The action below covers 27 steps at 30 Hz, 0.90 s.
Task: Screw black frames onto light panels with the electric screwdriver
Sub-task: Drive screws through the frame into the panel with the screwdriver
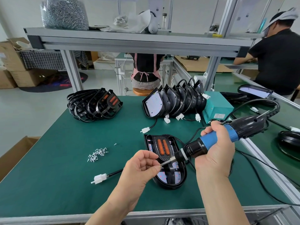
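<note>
Two hands at work: right hand (214,150) clamps the screwdriver (194,148), its bit slanting down-left to the left hand (142,166), which pinches a screw (160,166) at the tip. Directly beneath — the light panel (164,181) with its black frame (170,172), lying lengthwise away.

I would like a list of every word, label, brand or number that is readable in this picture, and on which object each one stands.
No text here can be read for certain.
On the front of the teal power box, a pale label: printed characters, too blurred to read.
On the electric screwdriver: no readable marking shows.
</note>
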Tool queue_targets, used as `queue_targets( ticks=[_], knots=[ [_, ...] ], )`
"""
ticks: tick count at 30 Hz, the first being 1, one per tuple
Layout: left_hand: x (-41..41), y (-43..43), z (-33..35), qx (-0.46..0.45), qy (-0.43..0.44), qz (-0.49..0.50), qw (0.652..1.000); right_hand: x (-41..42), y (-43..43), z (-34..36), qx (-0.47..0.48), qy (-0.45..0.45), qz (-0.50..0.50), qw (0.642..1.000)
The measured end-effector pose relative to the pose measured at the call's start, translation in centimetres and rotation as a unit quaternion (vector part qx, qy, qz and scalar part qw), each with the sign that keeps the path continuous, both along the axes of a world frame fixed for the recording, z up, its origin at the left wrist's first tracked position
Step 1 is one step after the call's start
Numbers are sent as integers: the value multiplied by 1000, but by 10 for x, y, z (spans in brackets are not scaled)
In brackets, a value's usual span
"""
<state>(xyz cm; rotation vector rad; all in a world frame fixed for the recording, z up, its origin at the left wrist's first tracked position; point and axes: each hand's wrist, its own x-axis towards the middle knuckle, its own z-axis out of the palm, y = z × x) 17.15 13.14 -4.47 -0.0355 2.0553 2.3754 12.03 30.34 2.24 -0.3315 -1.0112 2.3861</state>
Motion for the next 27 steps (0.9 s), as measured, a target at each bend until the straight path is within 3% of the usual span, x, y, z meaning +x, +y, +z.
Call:
queue_targets(
  ticks=[10,18,27],
  knots=[
    [7,9,2,-73,64,54,994,1,-2,0,-3,-16,-17,1000],
    [12,12,-6,-239,194,109,945,-3,-2,-4,-37,-72,-38,996],
    [7,12,-14,-260,178,124,941,-11,-2,-4,0,-41,-41,998]
  ],
)
